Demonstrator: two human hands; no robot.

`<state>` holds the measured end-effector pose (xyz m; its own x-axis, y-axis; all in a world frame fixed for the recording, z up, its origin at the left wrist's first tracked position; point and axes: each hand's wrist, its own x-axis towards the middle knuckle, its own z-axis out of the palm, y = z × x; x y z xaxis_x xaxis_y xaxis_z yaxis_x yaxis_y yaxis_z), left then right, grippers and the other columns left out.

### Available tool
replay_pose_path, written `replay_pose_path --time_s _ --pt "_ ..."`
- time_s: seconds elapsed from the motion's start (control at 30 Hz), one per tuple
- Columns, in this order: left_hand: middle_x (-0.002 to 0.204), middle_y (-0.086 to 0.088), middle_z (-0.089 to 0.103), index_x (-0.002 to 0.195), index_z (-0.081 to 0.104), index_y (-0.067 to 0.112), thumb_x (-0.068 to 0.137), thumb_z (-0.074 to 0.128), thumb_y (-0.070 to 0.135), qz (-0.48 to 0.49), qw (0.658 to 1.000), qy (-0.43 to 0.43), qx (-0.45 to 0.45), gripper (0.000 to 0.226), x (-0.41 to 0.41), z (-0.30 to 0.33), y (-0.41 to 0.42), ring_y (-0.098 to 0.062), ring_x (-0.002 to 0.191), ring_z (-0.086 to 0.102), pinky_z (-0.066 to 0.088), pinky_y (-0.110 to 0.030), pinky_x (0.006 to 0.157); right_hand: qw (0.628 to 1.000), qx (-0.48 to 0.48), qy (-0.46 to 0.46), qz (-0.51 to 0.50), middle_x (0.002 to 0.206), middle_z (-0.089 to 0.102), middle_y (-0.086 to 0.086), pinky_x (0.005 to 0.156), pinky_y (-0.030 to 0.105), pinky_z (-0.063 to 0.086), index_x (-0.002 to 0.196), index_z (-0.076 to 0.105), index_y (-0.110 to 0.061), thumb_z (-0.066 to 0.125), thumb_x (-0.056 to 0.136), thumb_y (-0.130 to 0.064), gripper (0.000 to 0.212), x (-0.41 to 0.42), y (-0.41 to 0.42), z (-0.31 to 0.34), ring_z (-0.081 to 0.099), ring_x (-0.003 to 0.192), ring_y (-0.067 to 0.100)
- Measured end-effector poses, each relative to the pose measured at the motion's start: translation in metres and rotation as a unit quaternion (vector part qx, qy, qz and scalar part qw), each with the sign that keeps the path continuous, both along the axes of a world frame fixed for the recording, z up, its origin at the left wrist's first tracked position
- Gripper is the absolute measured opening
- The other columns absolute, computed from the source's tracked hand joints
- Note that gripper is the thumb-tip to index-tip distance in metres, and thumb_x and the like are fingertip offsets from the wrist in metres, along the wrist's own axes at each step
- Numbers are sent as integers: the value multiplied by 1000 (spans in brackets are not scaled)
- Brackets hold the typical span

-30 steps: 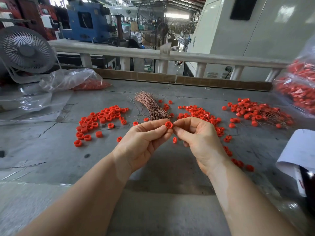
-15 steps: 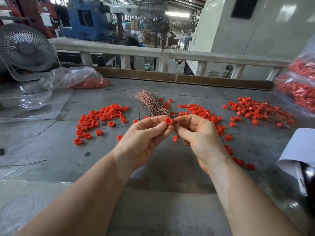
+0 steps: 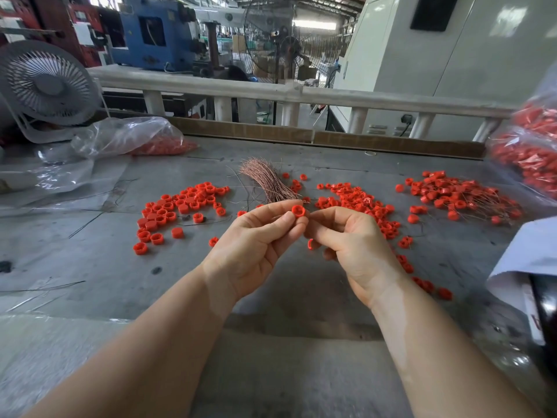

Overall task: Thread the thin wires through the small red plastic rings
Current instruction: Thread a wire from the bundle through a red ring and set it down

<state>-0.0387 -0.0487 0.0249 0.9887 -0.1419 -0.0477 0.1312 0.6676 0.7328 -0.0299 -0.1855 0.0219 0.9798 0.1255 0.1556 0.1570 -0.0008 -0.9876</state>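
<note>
While the two hands meet above the grey tabletop (image 3: pixel 90 267), little separates this moment from the head-camera frames of the past second: the same red ring (image 3: pixel 299 211) sits at the fingertips and both hands have held their place, only the view tipping slightly. That stillness suggests the threading of this ring is under way, not finished.

In the head view, the left hand (image 3: pixel 256 245) pinches the ring between thumb and forefinger, its open side facing the camera. The right hand (image 3: pixel 352 242) closes thumb to forefinger just beside the ring, as if feeding a wire; the wire itself is too thin to make out, so whether it has entered the ring cannot be told. Another ring (image 3: pixel 310 244) shows just below the held ring, between the two hands; whether the right hand carries it is unclear.

Taking the held ring as the landmark: the wire bundle (image 3: pixel 268 182), copper-coloured, lies on the tabletop just behind it. A loose pile of unthreaded rings (image 3: pixel 177 206) spreads to its left. More rings (image 3: pixel 361 203) trail away to its right and towards the camera, and well to the right lies a heap of rings with wires through them (image 3: pixel 458 197). A clear bag of rings (image 3: pixel 135 140) rests far behind and left, near a white fan (image 3: pixel 45 86).
</note>
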Motion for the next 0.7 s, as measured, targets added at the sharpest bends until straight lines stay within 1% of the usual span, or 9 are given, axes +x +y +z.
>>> replay_pose_path --time_s 0.13,0.3,0.37,0.5,0.7 --pt "72 -10 70 74 72 2 70 54 -3 2 1000 6 -12 19 0 0 0 -12 66 69 55 -17 60 1000 -22 13 11 58 62 -8 46 13 35 75 66 -17 68 81 -13 8 0 0 -1 51 53 4" --pt "72 -9 69 82 67 1 68 54 -2 -8 1000 8 -19 20 0 0 0 -11 66 69 55 -16 59 999 -7 33 24 59 63 -5 45 12 36 75 65 -15 68 80 -14 6 -1 0 1 51 49 3" --pt "73 -10 69 80 68 1 68 54 -2 -7 1000 10 -21 19 0 0 0 -11 66 69 55 -16 58 999 -4 39 20 58 64 -5 45 12 36 74 65 -15 68 80 -15 7 -1 0 1 51 49 3" --pt "75 -11 70 69 74 5 68 55 -2 -6 1000 11 -14 20 0 0 0 -11 66 69 55 -16 58 999 -11 42 8 57 64 -5 45 12 35 72 66 -16 68 80 -17 9 -1 0 2 52 49 3" --pt "73 -10 70 69 74 5 75 53 -5 3 1000 9 -1 24 1 -1 0 -12 65 69 56 -17 59 999 -3 41 0 59 64 -6 46 11 36 73 66 -17 63 85 -11 13 -1 0 2 53 51 2"
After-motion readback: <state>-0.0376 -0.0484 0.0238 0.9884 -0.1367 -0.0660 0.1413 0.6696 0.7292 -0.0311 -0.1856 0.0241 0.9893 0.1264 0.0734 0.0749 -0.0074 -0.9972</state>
